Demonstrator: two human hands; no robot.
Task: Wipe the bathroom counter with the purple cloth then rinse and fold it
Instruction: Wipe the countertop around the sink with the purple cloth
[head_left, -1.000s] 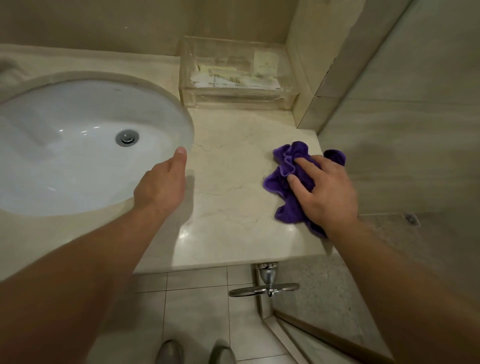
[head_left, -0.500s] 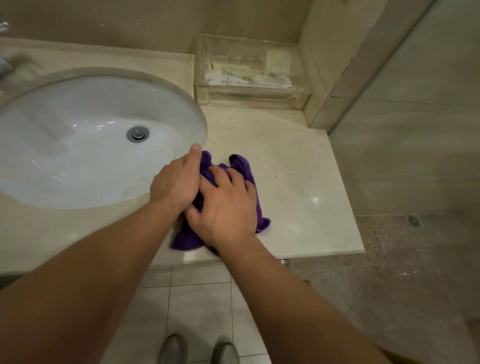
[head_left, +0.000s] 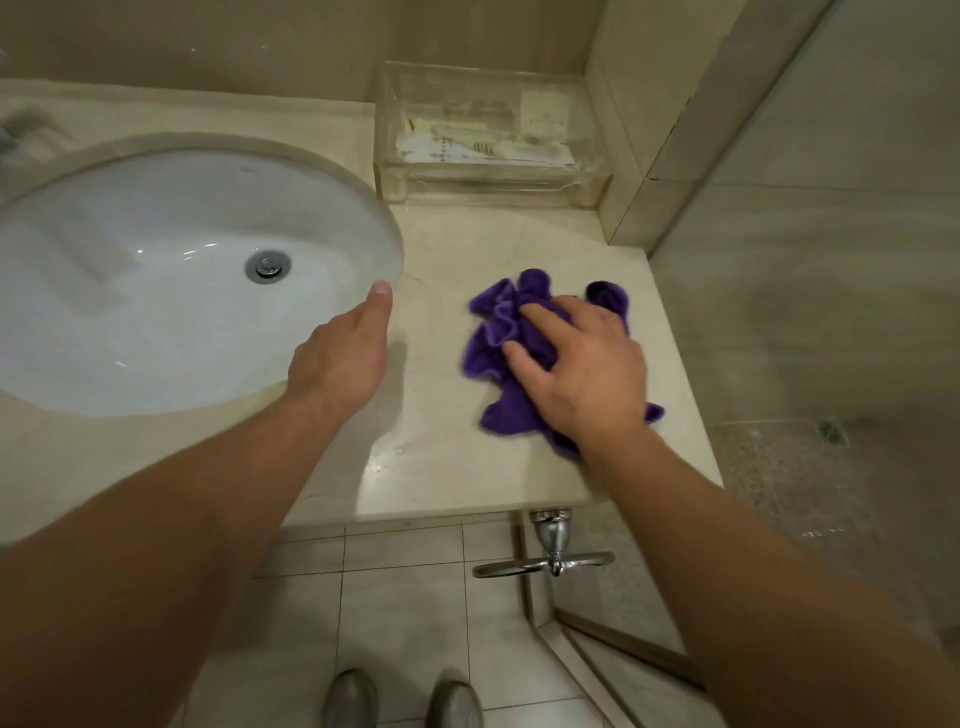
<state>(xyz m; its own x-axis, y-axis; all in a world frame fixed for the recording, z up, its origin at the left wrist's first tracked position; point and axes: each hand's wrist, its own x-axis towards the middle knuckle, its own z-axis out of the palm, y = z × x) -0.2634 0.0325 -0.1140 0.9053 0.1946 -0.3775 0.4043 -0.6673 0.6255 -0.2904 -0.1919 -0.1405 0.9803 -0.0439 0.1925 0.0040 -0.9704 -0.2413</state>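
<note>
The crumpled purple cloth (head_left: 496, 325) lies on the beige marble counter (head_left: 441, 457), to the right of the sink. My right hand (head_left: 587, 369) lies on top of it, fingers bent into the folds, and holds it bunched against the stone near the counter's right edge. Cloth sticks out beyond the hand on the far, left and near sides. My left hand (head_left: 343, 358) rests at the right rim of the white oval sink (head_left: 156, 312), thumb stretched forward. Its fingers are hidden behind the hand.
A clear plastic tray (head_left: 488, 171) with packets stands against the back wall, beyond the cloth. A glass shower wall (head_left: 805, 312) bounds the counter on the right, with a chrome handle (head_left: 550, 556) below the front edge. My shoes (head_left: 353, 699) stand on the tiled floor.
My right hand has swept the cloth from beside my left hand at the sink rim back to the right end of the counter. My left hand has stayed at the rim.
</note>
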